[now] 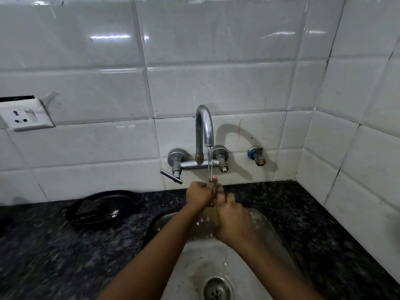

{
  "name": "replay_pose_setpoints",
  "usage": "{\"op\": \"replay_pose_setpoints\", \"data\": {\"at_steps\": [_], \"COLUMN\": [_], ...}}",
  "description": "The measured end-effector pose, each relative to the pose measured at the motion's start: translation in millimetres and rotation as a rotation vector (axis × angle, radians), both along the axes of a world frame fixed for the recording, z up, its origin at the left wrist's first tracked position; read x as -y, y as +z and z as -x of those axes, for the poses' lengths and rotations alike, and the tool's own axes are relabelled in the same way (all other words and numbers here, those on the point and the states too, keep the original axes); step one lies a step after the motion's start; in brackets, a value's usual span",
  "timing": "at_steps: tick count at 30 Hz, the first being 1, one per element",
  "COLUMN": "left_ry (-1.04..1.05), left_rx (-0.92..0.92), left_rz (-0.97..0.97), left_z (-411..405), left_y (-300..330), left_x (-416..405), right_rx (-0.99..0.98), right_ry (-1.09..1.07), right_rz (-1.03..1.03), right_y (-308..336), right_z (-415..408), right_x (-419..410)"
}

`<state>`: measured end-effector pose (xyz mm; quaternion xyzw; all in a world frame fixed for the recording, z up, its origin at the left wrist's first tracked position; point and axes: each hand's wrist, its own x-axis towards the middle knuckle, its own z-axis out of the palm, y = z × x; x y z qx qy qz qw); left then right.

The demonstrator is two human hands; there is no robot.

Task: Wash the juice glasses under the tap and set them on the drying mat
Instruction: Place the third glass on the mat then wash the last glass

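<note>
Nearest: steel sink [277,230], basin wet, round drain strainer [217,289] at bottom, no vessel visible inside.

Above basin: left hand [199,195] and right hand [232,221], pressed together, fingers interlaced and partly curled directly under the water stream [210,165]. No object discernible in either hand. Brownish, translucent patch between the palms; glass or tinted water, cannot tell. Location of the juice glasses: not determinable.

Left of sink, on dark speckled counter [43,245]: black pan [101,207], shallow, holding a dark flat piece and a little water.

Behind: wall-mounted chrome tap [204,131], curved spout, running; lever handle [171,176] at lower left. Small blue-collared valve [257,155] to the right. White tiled wall [216,83]; white electrical socket [26,116] at far left.
</note>
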<state>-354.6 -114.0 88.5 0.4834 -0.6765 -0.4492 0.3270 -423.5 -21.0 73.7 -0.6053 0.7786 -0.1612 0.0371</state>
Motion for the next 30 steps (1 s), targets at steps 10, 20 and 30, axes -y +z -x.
{"op": "replay_pose_setpoints", "data": {"at_steps": [10,20,30], "left_ry": [-0.056,-0.731,-0.767], "left_rx": [-0.469,0.337,1.462], "left_rz": [-0.150,0.184,1.037], "left_z": [-7.8,-56.1,-24.2], "left_y": [-2.1,41.6,24.6], "left_x": [-6.0,7.6,-13.4], "right_rx": [1.393,0.406,0.029], "right_ry": [0.083,0.017,0.220], "right_rz": [-0.171,0.224,0.283], "right_y": [2.8,6.0,3.1], "right_z": [25.7,18.6,21.8], "right_x": [-5.3,30.9,29.2]}}
